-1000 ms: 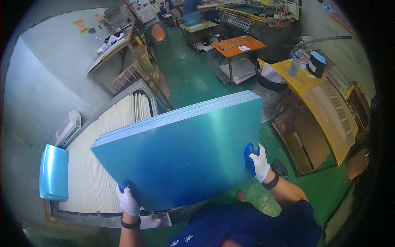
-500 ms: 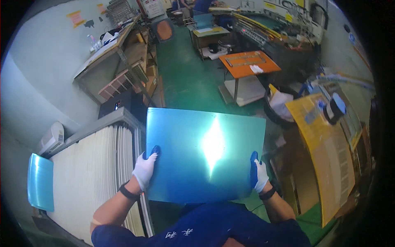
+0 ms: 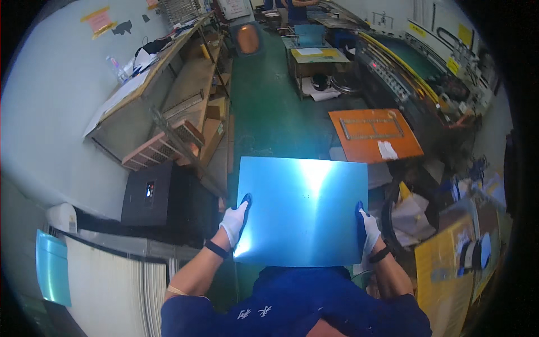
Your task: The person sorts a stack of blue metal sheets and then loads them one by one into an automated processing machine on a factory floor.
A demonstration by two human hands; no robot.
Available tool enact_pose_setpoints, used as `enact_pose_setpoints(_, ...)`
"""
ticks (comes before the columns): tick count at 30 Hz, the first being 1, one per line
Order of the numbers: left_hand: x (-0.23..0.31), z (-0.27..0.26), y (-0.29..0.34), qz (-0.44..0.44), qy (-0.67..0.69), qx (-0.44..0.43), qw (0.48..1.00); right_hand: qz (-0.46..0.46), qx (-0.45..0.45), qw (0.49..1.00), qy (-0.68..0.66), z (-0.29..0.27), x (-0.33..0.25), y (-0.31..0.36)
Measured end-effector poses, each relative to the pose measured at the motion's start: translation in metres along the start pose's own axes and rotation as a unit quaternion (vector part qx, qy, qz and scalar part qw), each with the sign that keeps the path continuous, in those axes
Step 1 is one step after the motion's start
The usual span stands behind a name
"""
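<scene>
Above green workshop floor [image 3: 261, 106], our blue-and-white-gloved left hand [image 3: 236, 219] and right hand [image 3: 368, 229] clamped on metallic blue rectangular sheet [image 3: 303, 216].

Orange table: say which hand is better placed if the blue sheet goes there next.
Probably the right hand: it holds the blue sheet by the edge nearer the orange table. The left hand holds the opposite edge, farther away.

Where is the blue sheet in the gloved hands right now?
In the head view, the blue sheet is just below and right of centre, between the left hand and the right hand, nearer than the orange board.
</scene>
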State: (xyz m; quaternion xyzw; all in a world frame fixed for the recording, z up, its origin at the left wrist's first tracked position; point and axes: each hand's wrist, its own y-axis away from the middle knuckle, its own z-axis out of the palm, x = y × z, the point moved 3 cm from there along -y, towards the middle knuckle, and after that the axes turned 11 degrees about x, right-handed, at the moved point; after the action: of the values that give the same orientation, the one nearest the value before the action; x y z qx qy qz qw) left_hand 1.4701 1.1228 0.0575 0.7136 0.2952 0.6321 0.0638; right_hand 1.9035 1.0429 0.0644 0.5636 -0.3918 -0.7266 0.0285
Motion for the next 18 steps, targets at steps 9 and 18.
enact_pose_setpoints(9,0.107,0.07,-0.22,-0.127,0.092,0.03,0.987,-0.037,-0.035,0.975,0.216,0.19,-0.151,-0.249)
enact_pose_setpoints(18,0.164,0.075,-0.51,-0.172,0.06,0.148,0.972,-0.037,-0.107,0.957,0.267,0.454,-0.266,-0.48)
